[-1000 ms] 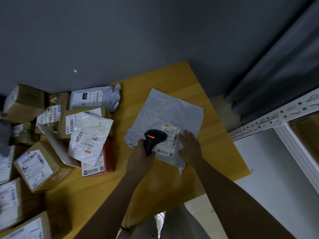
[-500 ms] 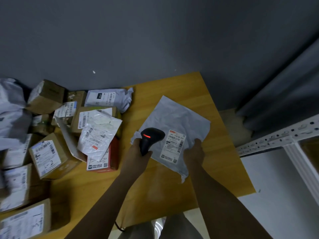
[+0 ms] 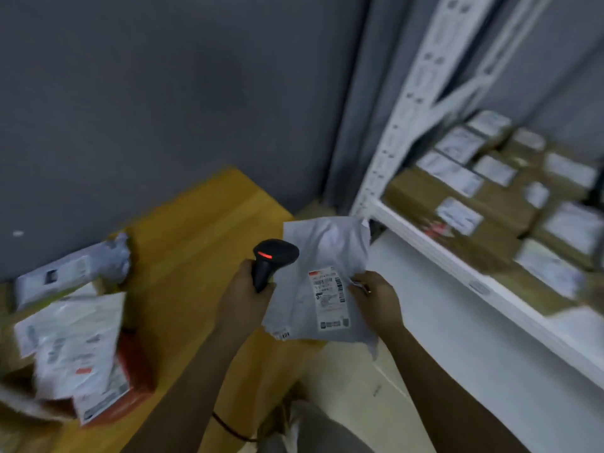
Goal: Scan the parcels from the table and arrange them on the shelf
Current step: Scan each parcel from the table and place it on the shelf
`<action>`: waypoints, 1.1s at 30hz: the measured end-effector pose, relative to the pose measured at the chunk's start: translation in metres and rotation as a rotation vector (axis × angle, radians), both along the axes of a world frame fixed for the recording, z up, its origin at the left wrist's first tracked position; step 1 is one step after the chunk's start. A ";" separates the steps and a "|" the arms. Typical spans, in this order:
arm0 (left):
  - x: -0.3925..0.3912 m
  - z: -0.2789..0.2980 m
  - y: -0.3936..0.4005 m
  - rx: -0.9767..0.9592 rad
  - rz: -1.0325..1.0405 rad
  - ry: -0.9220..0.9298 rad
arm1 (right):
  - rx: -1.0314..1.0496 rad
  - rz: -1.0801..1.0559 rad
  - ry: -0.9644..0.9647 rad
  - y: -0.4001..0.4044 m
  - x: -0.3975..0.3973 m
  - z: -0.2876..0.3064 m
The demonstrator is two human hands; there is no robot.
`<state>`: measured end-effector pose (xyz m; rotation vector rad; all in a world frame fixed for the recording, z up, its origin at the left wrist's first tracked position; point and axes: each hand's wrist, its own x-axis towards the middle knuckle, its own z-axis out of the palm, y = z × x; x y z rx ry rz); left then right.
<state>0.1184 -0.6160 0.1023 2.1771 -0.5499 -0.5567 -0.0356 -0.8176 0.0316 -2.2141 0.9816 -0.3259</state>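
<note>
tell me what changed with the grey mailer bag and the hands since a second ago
The right hand has taken hold of the grey mailer bag, which lay flat on the wooden table, and lifted it off towards the white shelf of boxed parcels. The view has swung right with it. The left hand still grips the barcode scanner, red light on.

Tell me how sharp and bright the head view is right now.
Head view: dim overall. The shelf boxes and the parcel pile on the table are smeared by motion blur. The barcode scanner and the grey mailer's label stay fairly sharp, though the print is unreadable.
</note>
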 end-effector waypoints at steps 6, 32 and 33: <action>-0.067 0.023 -0.091 -0.119 -0.333 -0.031 | 0.000 -0.266 -0.139 -0.030 -0.124 0.054; -0.528 0.180 -0.438 -0.445 -0.956 -0.171 | -0.269 -1.043 -0.684 -0.253 -0.652 0.245; -0.545 0.183 -0.448 -0.450 -0.974 -0.170 | -0.275 -1.066 -0.687 -0.261 -0.669 0.246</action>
